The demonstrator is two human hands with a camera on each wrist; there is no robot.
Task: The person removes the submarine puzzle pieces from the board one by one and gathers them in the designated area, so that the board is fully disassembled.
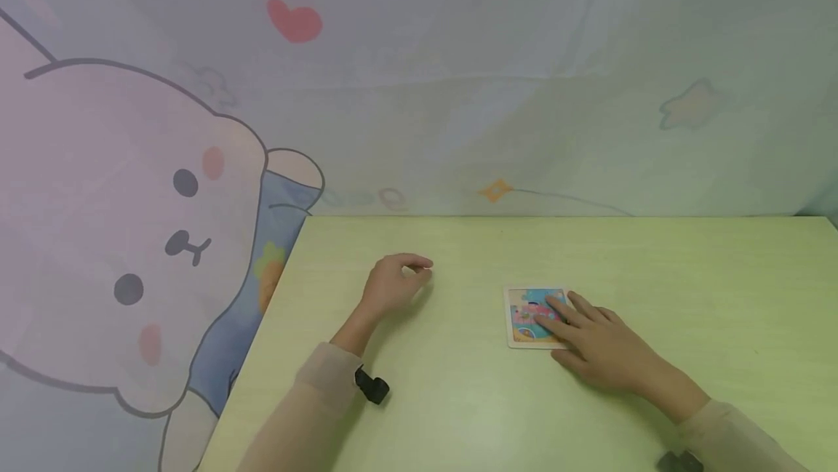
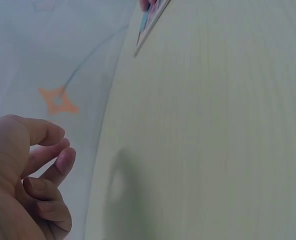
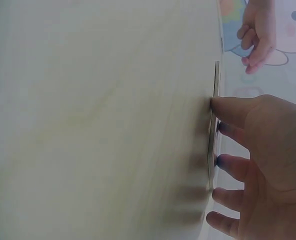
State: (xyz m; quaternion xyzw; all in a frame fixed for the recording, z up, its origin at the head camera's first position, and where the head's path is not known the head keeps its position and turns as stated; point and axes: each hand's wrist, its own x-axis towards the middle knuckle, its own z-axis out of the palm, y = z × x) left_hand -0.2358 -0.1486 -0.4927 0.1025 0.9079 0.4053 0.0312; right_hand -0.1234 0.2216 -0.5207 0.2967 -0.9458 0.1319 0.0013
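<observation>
A small square jigsaw puzzle (image 1: pixel 520 318) with a pale frame and a colourful picture lies on the table, right of the middle in the head view. My right hand (image 1: pixel 605 348) reaches over its right side, fingers spread, fingertips on the picture and thumb by the near edge. Seen edge-on in the right wrist view, the puzzle (image 3: pixel 212 145) is a thin board, with the right hand (image 3: pixel 268 165) touching it. My left hand (image 1: pixel 393 284) hovers above the table to the left, fingers loosely bent and holding nothing; the left wrist view shows the same hand (image 2: pixel 28 175).
The pale wooden table (image 1: pixel 458 399) ends at a back edge against a hanging cloth (image 1: pixel 419 94) printed with a bear, a heart and stars. A dark wrist device (image 1: pixel 372 386) sits at the left sleeve, another (image 1: pixel 679 461) by the right.
</observation>
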